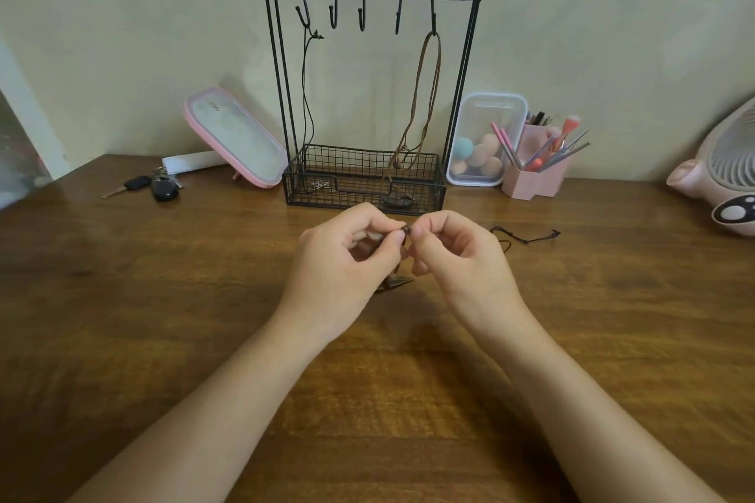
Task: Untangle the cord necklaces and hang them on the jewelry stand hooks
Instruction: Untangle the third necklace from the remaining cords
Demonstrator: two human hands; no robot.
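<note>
A black wire jewelry stand (282, 65) with several hooks and a mesh basket stands at the back of the wooden table. A thin black cord necklace (305, 94) hangs from its leftmost hook. A brown cord necklace (423, 94) hangs from the rightmost hook, its pendant down in the basket. In front of the stand, my left hand (339, 270) and my right hand (457, 261) meet, and both pinch a small dark bead or knot of a cord necklace (405, 232). Its pendant (398, 281) lies on the table beneath my hands. The cord's loose end (527, 238) trails to the right.
A pink-rimmed mirror (235, 137) leans left of the stand, with car keys (157, 186) beside it. Right of the stand are a clear box of makeup sponges (482, 143) and a pink brush holder (535, 176). A pink fan (723, 176) sits at the far right.
</note>
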